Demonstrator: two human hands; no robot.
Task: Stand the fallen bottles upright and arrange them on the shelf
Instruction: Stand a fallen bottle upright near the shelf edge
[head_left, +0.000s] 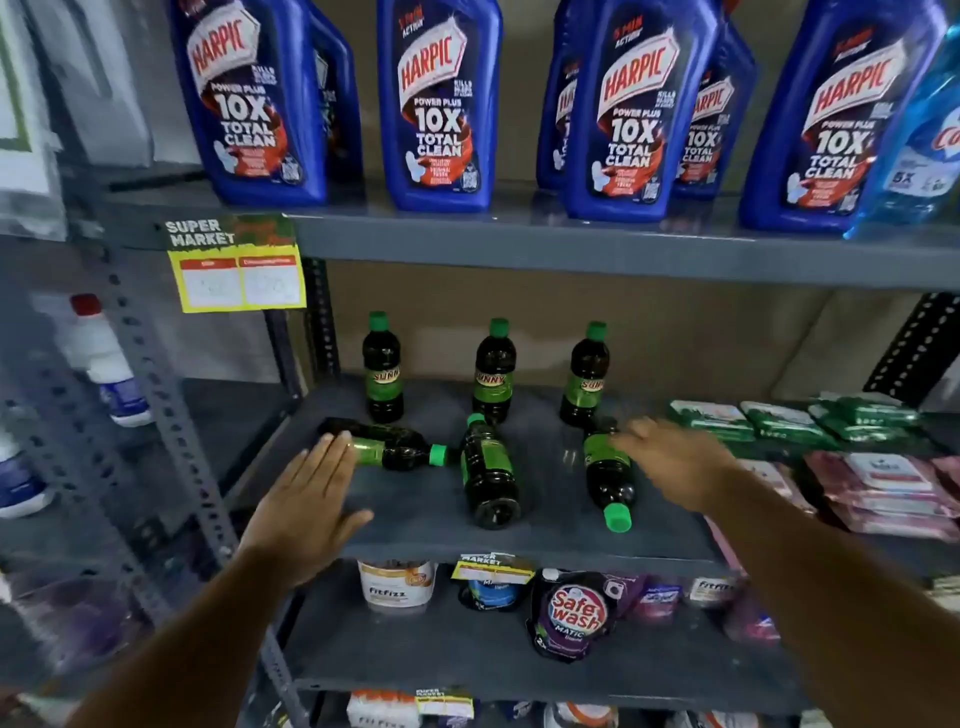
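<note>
On the grey middle shelf (415, 525) three dark green-capped bottles stand upright in a far row: left (383, 369), middle (494, 371), right (586, 376); nearer, three more lie on their sides. The left fallen bottle (395, 447) points its cap right; the left hand (306, 499), fingers flat and spread wide, holds nothing, its fingertips (332, 441) touching that bottle's base end. The middle fallen bottle (488, 473) lies with its cap far, between both hands. The right fallen bottle (608, 473) points its cap near; the blurred right hand (675, 462), open and empty, reaches just over its far end; contact is unclear.
</note>
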